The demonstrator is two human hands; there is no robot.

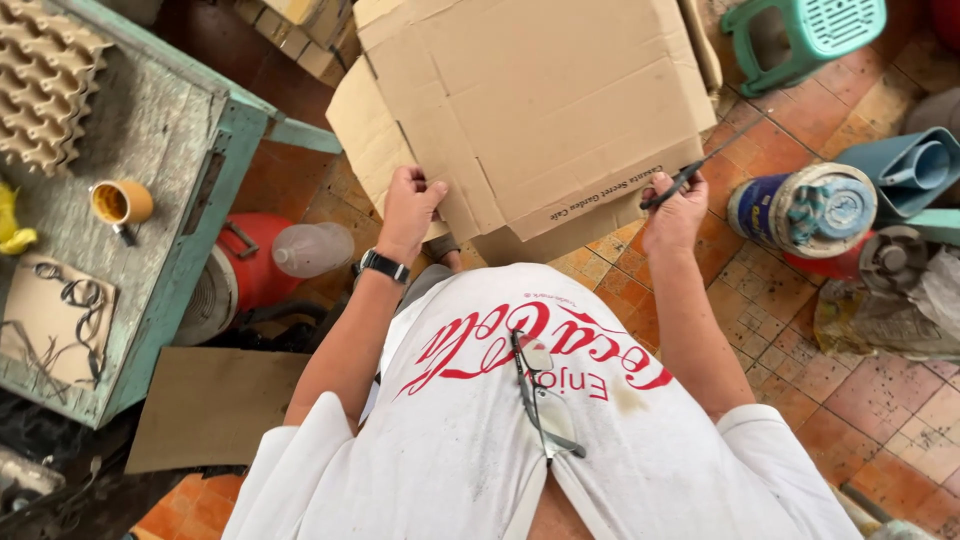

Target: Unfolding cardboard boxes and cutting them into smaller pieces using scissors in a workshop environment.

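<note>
A large flattened brown cardboard box (pixel 540 110) with open flaps is held up in front of me over the tiled floor. My left hand (pixel 408 207) grips the edge of its lower left flap; a black watch sits on that wrist. My right hand (pixel 675 212) holds the box's lower right edge and also pinches a thin dark pen-like tool (pixel 700 168) that points up to the right. A pair of glasses (pixel 540 395) hangs from the collar of my white shirt.
A worn teal table (pixel 190 190) at left carries egg trays (pixel 45 85), a yellow cup (pixel 122 203) and loose wires. Beneath it are a red container (pixel 255 265) and a clear plastic jug (pixel 312 248). A green stool (pixel 805 35), a blue-and-white roll (pixel 805 210) and bags stand at right.
</note>
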